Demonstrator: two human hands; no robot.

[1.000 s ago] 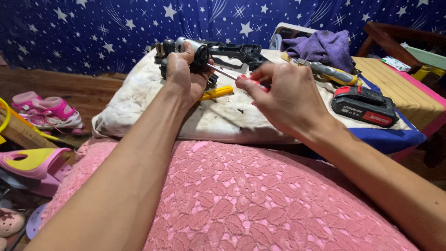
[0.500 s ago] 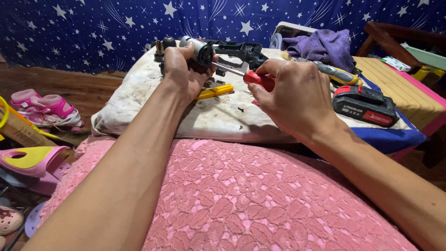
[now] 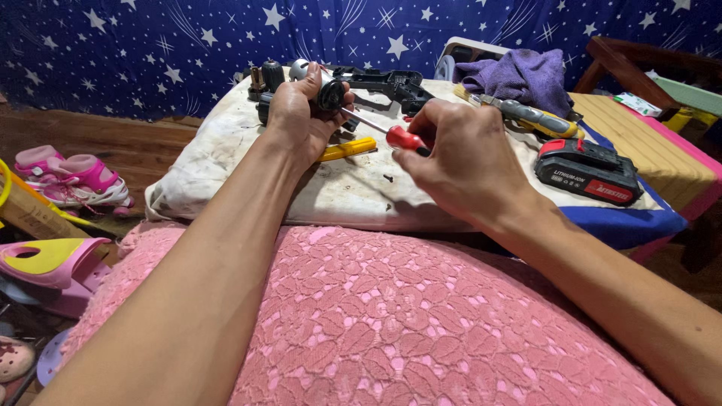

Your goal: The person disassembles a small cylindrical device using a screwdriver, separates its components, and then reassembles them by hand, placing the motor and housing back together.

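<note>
Over the stained white cushion [image 3: 248,177], the left hand [image 3: 297,113] grips a black-and-silver motor part [image 3: 329,94]; the right hand [image 3: 462,154] holds a red-handled screwdriver [image 3: 391,135] against it. A tilted tip could slip off, jabbing the left fingers.

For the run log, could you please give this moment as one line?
left hand: grips black motor part | right hand: red-handled screwdriver, tip at part

Bare forearms, pink lace below.
Left hand [image 3: 297,113] and right hand [image 3: 466,162] ungloved, sleeveless; pink floral-lace garment [image 3: 391,323] covers the lap.
</note>
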